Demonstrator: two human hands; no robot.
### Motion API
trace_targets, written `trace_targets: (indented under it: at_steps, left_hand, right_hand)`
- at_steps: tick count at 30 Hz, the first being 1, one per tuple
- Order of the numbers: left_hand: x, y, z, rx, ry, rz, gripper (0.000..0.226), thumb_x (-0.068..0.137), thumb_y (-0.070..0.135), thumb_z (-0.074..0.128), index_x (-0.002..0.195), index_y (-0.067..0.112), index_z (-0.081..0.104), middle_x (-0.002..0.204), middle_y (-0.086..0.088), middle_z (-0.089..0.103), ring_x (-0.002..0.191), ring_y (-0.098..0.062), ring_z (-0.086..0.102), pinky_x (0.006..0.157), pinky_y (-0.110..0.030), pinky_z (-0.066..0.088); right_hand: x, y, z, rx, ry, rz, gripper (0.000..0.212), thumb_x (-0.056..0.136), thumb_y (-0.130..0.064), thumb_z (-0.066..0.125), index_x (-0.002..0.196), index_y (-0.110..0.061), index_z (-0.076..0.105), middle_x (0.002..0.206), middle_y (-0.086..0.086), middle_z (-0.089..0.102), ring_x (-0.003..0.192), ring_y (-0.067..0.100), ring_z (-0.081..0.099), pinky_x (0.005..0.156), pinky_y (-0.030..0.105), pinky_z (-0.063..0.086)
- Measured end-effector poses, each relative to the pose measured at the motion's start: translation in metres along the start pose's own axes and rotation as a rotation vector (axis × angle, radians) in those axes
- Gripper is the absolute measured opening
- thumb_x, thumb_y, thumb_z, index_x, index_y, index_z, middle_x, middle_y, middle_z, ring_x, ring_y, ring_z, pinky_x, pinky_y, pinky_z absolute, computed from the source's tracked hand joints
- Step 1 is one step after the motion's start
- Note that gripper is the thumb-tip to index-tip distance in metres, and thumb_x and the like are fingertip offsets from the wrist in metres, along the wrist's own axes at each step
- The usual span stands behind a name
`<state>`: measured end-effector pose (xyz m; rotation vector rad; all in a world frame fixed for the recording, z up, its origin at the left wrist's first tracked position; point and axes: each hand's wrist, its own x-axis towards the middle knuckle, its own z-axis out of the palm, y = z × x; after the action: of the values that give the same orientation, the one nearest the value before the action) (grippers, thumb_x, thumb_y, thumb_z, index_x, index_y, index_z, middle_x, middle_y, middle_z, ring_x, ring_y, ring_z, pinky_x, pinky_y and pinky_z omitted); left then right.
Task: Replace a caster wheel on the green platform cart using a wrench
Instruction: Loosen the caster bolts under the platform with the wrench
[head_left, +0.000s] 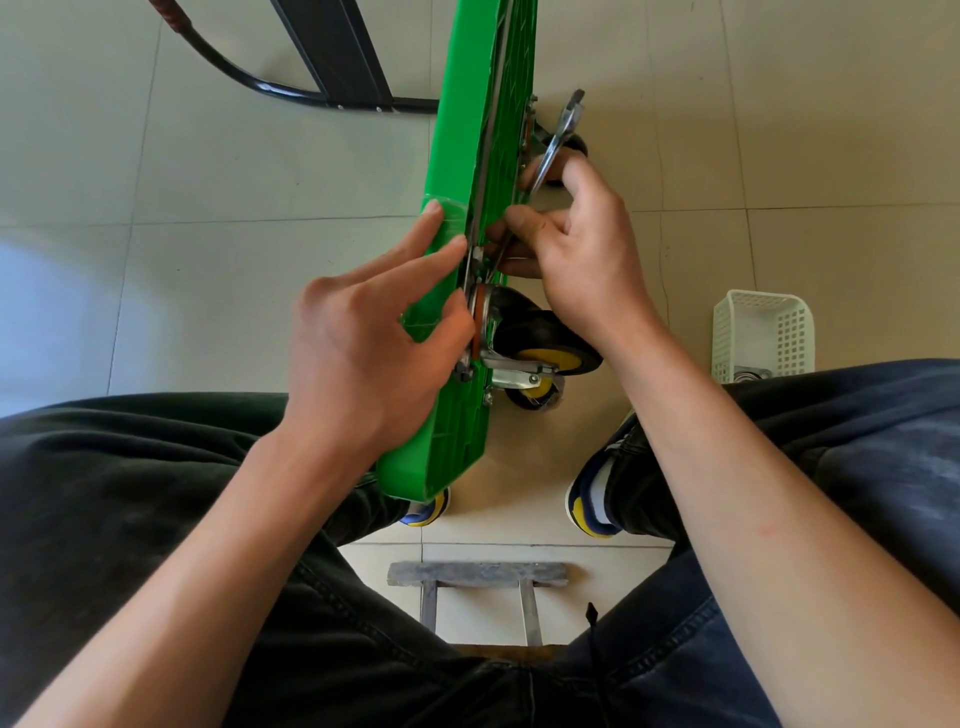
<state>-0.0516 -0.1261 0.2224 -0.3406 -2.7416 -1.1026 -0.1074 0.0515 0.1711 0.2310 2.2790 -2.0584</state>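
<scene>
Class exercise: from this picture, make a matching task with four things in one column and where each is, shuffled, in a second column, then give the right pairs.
1. wrench
2. left hand
3. white basket
4. green cart

A. on the floor at right
B. gripped in the right hand
C. tipped on its edge
D. pressed on the deck's flat face

Pairs: 1-B, 2-D, 3-A, 4-C

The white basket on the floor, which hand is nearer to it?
Right. The right hand holds the wrench left of the white basket; the left hand is beyond the cart.
</scene>
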Motion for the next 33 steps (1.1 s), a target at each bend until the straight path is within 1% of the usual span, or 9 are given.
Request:
trace_targets:
  at_steps: [2, 6, 11, 14, 17, 21, 25, 28, 33]
  left_hand:
    - [0.000, 0.000, 0.000, 0.007, -0.002, 0.007, 0.032, 0.091, 0.022, 0.069, 0.122, 0.017, 0.075, 0.135, 0.000, 0.064, 0.083, -0.015, 0.075, 0.067, -0.029, 0.060]
    - [0.000, 0.000, 0.000, 0.005, 0.014, 0.010, 0.032, 0.090, 0.021, 0.070, 0.121, 0.016, 0.075, 0.135, -0.001, 0.064, 0.096, 0.001, 0.067, 0.075, -0.021, 0.059]
    - [0.000, 0.000, 0.001, -0.003, 0.017, 0.021, 0.032, 0.090, 0.021, 0.069, 0.121, 0.015, 0.075, 0.135, -0.001, 0.064, 0.100, 0.002, 0.065, 0.077, -0.022, 0.059]
    - [0.000, -0.001, 0.001, 0.000, 0.014, 0.019, 0.032, 0.090, 0.021, 0.069, 0.122, 0.016, 0.075, 0.135, -0.001, 0.064, 0.097, 0.002, 0.066, 0.075, -0.025, 0.060]
    - [0.000, 0.000, 0.000, 0.003, 0.008, 0.022, 0.032, 0.090, 0.021, 0.069, 0.122, 0.017, 0.075, 0.135, 0.000, 0.064, 0.091, -0.002, 0.069, 0.071, -0.030, 0.062]
    - [0.000, 0.000, -0.002, 0.004, -0.010, 0.014, 0.033, 0.091, 0.023, 0.068, 0.123, 0.018, 0.074, 0.136, 0.000, 0.063, 0.082, -0.018, 0.076, 0.065, -0.034, 0.062]
    - [0.000, 0.000, -0.001, 0.002, -0.003, 0.015, 0.032, 0.091, 0.023, 0.068, 0.122, 0.017, 0.074, 0.135, 0.000, 0.064, 0.086, -0.008, 0.073, 0.069, -0.029, 0.061]
    - [0.000, -0.001, -0.001, -0.001, 0.001, 0.022, 0.032, 0.091, 0.023, 0.068, 0.122, 0.016, 0.074, 0.135, -0.001, 0.064, 0.087, -0.006, 0.072, 0.069, -0.028, 0.061]
    - [0.000, -0.001, -0.001, -0.006, 0.000, 0.030, 0.032, 0.092, 0.022, 0.068, 0.123, 0.015, 0.073, 0.136, -0.002, 0.064, 0.092, -0.007, 0.073, 0.071, -0.027, 0.061]
  right_hand:
    - [-0.003, 0.001, 0.001, -0.008, 0.012, -0.028, 0.022, 0.099, -0.009, 0.061, 0.118, -0.004, 0.053, 0.087, 0.014, 0.077, 0.082, 0.024, 0.077, 0.075, 0.051, 0.064]
    - [-0.008, 0.001, 0.001, -0.035, 0.001, -0.082, 0.020, 0.097, -0.011, 0.064, 0.114, -0.012, 0.053, 0.086, 0.012, 0.077, 0.082, 0.022, 0.077, 0.077, 0.053, 0.062]
    - [-0.015, 0.003, -0.003, 0.006, -0.020, -0.089, 0.021, 0.099, -0.007, 0.063, 0.115, -0.003, 0.051, 0.087, 0.013, 0.078, 0.082, 0.023, 0.078, 0.078, 0.053, 0.062]
    - [-0.013, 0.003, -0.005, 0.012, -0.037, -0.084, 0.020, 0.098, -0.006, 0.064, 0.113, -0.004, 0.051, 0.089, 0.013, 0.078, 0.084, 0.022, 0.078, 0.079, 0.053, 0.062]
    - [-0.006, 0.005, -0.007, 0.026, -0.036, -0.041, 0.018, 0.098, -0.008, 0.063, 0.111, -0.012, 0.052, 0.089, 0.014, 0.077, 0.083, 0.025, 0.077, 0.080, 0.053, 0.062]
    - [-0.002, 0.007, -0.013, 0.088, -0.031, 0.017, 0.015, 0.101, -0.007, 0.060, 0.110, -0.014, 0.051, 0.093, 0.014, 0.077, 0.085, 0.026, 0.077, 0.078, 0.047, 0.064]
    - [-0.002, 0.010, -0.016, 0.102, -0.001, 0.051, 0.015, 0.102, -0.006, 0.057, 0.115, -0.010, 0.050, 0.096, 0.015, 0.076, 0.086, 0.024, 0.077, 0.072, 0.038, 0.064]
    - [0.002, 0.013, -0.022, 0.153, 0.077, 0.083, 0.014, 0.103, -0.008, 0.056, 0.116, -0.007, 0.051, 0.095, 0.016, 0.076, 0.084, 0.027, 0.077, 0.070, 0.038, 0.064]
    - [0.018, 0.020, -0.029, 0.312, 0.166, 0.318, 0.007, 0.104, -0.011, 0.056, 0.110, -0.007, 0.055, 0.098, 0.020, 0.075, 0.083, 0.032, 0.077, 0.074, 0.041, 0.064]
